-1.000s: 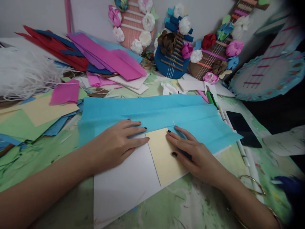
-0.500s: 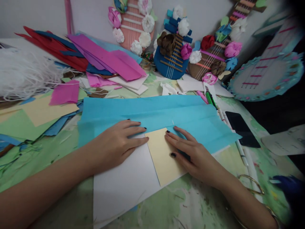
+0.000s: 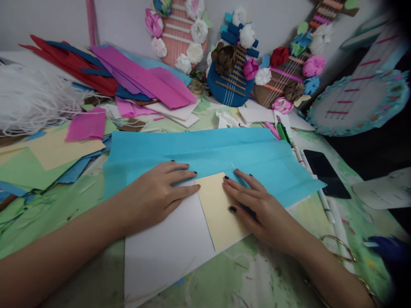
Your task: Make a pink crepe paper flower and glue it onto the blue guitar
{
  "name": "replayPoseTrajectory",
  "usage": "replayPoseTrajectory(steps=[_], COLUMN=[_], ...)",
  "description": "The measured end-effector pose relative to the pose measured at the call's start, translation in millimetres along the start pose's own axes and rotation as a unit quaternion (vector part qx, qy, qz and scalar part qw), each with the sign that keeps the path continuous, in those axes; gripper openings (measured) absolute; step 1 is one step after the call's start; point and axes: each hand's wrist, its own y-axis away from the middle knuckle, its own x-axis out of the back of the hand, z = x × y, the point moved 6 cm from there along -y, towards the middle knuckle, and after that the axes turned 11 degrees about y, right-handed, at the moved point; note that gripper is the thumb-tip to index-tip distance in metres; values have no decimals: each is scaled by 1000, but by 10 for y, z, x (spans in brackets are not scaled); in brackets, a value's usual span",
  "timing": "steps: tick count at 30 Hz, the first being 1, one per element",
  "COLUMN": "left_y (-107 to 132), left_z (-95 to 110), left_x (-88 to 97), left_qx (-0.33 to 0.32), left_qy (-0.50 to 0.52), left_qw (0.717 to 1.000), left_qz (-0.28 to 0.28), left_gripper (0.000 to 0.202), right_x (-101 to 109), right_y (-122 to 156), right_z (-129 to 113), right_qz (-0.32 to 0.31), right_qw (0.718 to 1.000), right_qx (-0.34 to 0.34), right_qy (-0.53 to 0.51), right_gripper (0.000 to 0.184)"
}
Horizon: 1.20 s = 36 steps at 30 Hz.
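A long sheet of light blue tissue paper (image 3: 205,152) lies across the table in front of me. My left hand (image 3: 157,192) lies flat on its near edge, fingers stretched out and pointing right. My right hand (image 3: 257,205) rests flat too, partly on the blue paper and partly on a cream card (image 3: 220,214). The cream card lies on a larger white sheet (image 3: 163,252). Both hands hold nothing.
Stacks of pink, purple, red and blue paper (image 3: 141,79) lie at the back left, with white fluffy strands (image 3: 28,98) at the far left. Decorated cardboard guitars with paper flowers (image 3: 234,64) lean at the back. A black phone (image 3: 326,173), pens (image 3: 282,130) and scissors (image 3: 340,252) lie at the right.
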Motion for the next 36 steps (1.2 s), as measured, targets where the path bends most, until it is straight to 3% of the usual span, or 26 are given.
replayPoseTrajectory(steps=[12, 18, 23, 26, 36], left_y=[13, -39, -27, -15, -55], left_z=[23, 398, 762, 835, 875], left_x=[5, -68, -246, -303, -323], left_qx=[-7, -86, -119, -106, -102], left_qy=[-1, 20, 30, 10, -22], left_qw=[1000, 996, 989, 990, 993], left_qz=[6, 8, -76, -90, -64], left_gripper=[33, 33, 58, 63, 47], right_x=[-43, -53, -41, -35, -20], right_y=[29, 35, 21, 26, 48], right_z=[66, 91, 103, 127, 170], right_qz=[-59, -67, -66, -74, -97], right_qw=[998, 997, 997, 996, 993], right_qx=[-4, -7, -7, -6, 11], right_qy=[-11, -30, -33, -39, -72], right_gripper=[54, 60, 63, 65, 65])
